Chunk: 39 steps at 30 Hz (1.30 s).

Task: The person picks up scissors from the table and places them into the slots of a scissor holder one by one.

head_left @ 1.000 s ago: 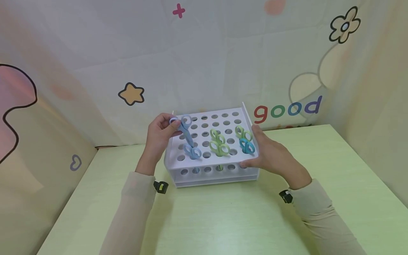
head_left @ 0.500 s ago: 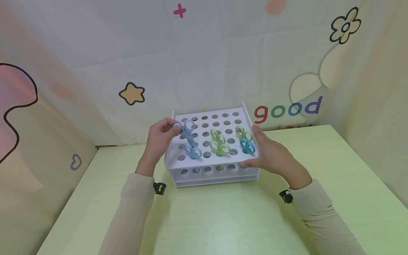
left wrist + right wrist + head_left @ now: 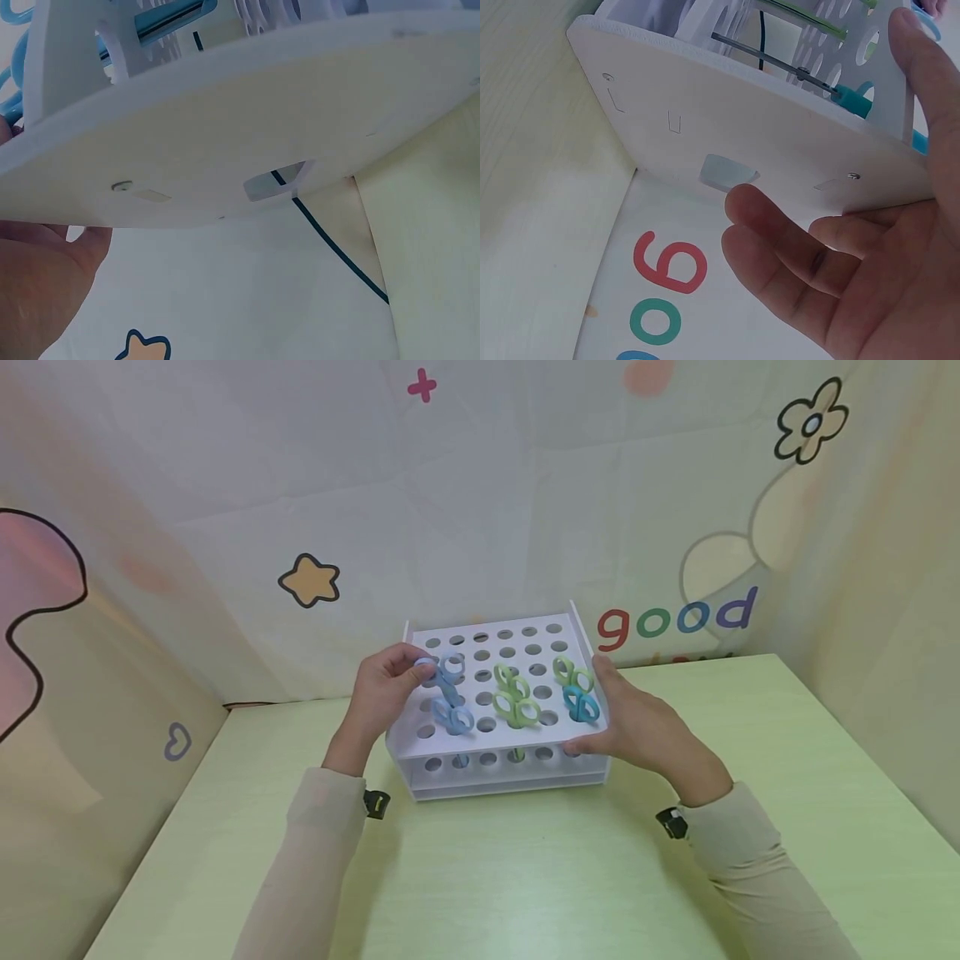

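A white holed rack (image 3: 420, 745) stands on the table, its top shelf tilted toward me. My left hand (image 3: 381, 692) pinches one handle loop of light blue scissors (image 3: 449, 690), whose lower end points into a hole behind another light blue pair (image 3: 453, 717). Two light green scissors (image 3: 514, 710) stand near the middle, and a green pair (image 3: 573, 675) and a teal pair (image 3: 579, 703) at the right. My right hand (image 3: 651, 727) holds the rack's right side, thumb at the front edge, other fingers along the side panel. In the right wrist view, the teal scissors' metal blades (image 3: 780, 66) show below the shelf.
The pale green tabletop (image 3: 540, 877) extends in front of and beside the rack. Close behind it hangs a printed cloth backdrop (image 3: 480, 510), which continues down both sides. A small black device (image 3: 377, 803) sits at each wrist.
My left hand has moved slightly right and down, lowering the light blue scissors further into the hole. The right hand and the rack have stayed in place.
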Each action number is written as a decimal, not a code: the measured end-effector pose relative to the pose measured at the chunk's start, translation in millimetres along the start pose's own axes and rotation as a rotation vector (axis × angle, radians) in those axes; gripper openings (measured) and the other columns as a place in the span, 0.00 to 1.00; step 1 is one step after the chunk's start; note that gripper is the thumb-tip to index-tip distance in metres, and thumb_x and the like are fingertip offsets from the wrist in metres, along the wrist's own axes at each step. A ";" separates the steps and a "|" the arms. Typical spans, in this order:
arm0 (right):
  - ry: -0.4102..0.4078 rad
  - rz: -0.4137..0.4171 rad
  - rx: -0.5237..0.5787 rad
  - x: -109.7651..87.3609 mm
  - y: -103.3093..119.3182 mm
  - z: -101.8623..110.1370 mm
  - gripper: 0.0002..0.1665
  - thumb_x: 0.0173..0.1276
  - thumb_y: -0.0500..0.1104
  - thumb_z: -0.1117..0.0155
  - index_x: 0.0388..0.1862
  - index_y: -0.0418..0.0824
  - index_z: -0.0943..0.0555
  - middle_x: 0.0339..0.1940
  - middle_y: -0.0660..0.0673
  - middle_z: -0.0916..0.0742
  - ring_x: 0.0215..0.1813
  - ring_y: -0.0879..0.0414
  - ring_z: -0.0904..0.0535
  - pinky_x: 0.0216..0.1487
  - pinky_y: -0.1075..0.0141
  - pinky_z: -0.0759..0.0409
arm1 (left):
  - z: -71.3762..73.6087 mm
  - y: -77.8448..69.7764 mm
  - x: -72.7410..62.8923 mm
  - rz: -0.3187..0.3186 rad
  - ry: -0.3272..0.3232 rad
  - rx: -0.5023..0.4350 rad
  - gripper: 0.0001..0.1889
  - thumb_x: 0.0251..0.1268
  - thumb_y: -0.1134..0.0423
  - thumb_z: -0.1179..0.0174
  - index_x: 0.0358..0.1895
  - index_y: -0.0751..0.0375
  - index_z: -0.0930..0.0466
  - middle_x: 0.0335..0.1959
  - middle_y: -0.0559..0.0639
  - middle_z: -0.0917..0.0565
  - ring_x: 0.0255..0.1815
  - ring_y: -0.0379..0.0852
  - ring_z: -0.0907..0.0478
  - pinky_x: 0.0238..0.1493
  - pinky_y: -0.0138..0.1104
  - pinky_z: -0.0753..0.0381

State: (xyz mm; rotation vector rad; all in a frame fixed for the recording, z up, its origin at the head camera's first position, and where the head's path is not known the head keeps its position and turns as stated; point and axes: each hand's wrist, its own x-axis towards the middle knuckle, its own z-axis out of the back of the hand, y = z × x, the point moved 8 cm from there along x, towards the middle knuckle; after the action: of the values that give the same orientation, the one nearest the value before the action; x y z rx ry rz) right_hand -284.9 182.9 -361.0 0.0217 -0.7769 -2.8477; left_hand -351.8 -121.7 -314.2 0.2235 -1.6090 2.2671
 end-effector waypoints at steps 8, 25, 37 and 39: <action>0.000 -0.001 -0.003 0.0 -0.1 0.0 0.81 0.50 0.69 0.21 0.84 0.40 0.64 0.68 0.36 0.27 0.52 0.42 0.27 0.49 0.48 0.26 | -7.3 8.5 -0.2 0.037 0.021 0.046 0.07 0.67 0.67 0.33 0.43 0.69 0.15 0.42 0.58 0.12 0.50 0.51 0.20 0.60 0.45 0.28; 0.008 -0.008 -0.003 -0.2 -0.3 0.1 0.82 0.50 0.69 0.21 0.84 0.40 0.65 0.72 0.35 0.30 0.54 0.42 0.27 0.51 0.47 0.26 | -13.0 15.1 0.2 0.055 0.077 0.185 0.06 0.67 0.65 0.32 0.42 0.64 0.15 0.56 0.58 0.16 0.61 0.55 0.24 0.65 0.50 0.32; 0.004 -0.013 -0.005 -0.8 0.3 0.5 0.82 0.50 0.69 0.21 0.84 0.40 0.65 0.72 0.35 0.30 0.54 0.41 0.27 0.52 0.47 0.27 | -16.9 16.4 0.4 0.068 0.120 0.319 0.05 0.68 0.61 0.33 0.40 0.58 0.14 0.65 0.56 0.21 0.70 0.56 0.31 0.70 0.52 0.40; 0.005 -0.013 -0.007 -0.8 0.3 0.1 0.82 0.50 0.68 0.21 0.84 0.40 0.65 0.72 0.34 0.30 0.54 0.41 0.27 0.52 0.46 0.27 | -16.9 16.9 0.4 0.073 0.123 0.325 0.04 0.68 0.62 0.33 0.40 0.58 0.14 0.65 0.56 0.21 0.70 0.56 0.32 0.71 0.52 0.41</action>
State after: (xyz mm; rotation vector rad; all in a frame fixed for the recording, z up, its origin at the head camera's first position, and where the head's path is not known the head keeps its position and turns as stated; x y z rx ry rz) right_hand -284.1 182.8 -360.7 0.0329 -0.7682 -2.8619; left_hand -357.2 -110.7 -334.8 0.1038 -1.2013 2.5364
